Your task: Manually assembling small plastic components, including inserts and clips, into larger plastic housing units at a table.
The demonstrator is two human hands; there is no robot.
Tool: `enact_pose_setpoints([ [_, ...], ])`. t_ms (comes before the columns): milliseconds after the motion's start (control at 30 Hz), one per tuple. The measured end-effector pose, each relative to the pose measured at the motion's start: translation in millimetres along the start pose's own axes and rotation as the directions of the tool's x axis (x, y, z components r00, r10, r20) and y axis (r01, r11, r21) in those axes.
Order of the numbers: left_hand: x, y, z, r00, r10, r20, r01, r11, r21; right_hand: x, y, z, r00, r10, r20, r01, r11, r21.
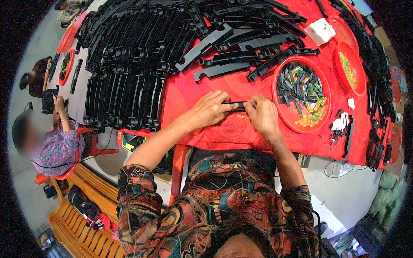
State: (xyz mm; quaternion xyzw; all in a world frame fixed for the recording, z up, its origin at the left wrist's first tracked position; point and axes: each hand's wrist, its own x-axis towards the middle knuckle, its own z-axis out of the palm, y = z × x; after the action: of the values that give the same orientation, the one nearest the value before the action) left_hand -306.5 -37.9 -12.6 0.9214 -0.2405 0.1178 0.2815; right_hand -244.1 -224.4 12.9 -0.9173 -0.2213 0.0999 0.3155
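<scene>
Both hands meet over the red cloth at the near side of the table. My left hand (211, 108) is closed on one end of a small black bar-shaped part (244, 105), its index finger stretched along the part. Pinched at the other end of the same part is my right hand (262, 114), its thumb and fingers partly hiding it. Just right of my right hand stands a round red basket (279, 112) with many small black strips (297, 84) and yellow-green pieces (313, 112) in it.
Rows of long black plastic parts (124, 99) are stacked at the left. Loose grey-and-black ones (223, 71) lie beyond my hands. At the right are another red basket (360, 86), a white block (320, 31) and crumpled white paper (340, 122). A seated person (58, 148) works far left.
</scene>
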Motion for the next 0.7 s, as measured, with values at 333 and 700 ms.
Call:
enact_pose_setpoints([
  [333,-0.7,10.1,1.8,0.996,-0.045,0.076,0.036,0.993,0.116,-8.7,11.2,-32.8,0.96,0.176,-0.219,0.017,0.743,0.669],
  [700,3.1,22.5,6.0,0.986,-0.13,0.103,0.1,0.961,0.259,17.1,9.3,9.8,0.951,0.202,-0.233,0.252,-0.074,0.965],
])
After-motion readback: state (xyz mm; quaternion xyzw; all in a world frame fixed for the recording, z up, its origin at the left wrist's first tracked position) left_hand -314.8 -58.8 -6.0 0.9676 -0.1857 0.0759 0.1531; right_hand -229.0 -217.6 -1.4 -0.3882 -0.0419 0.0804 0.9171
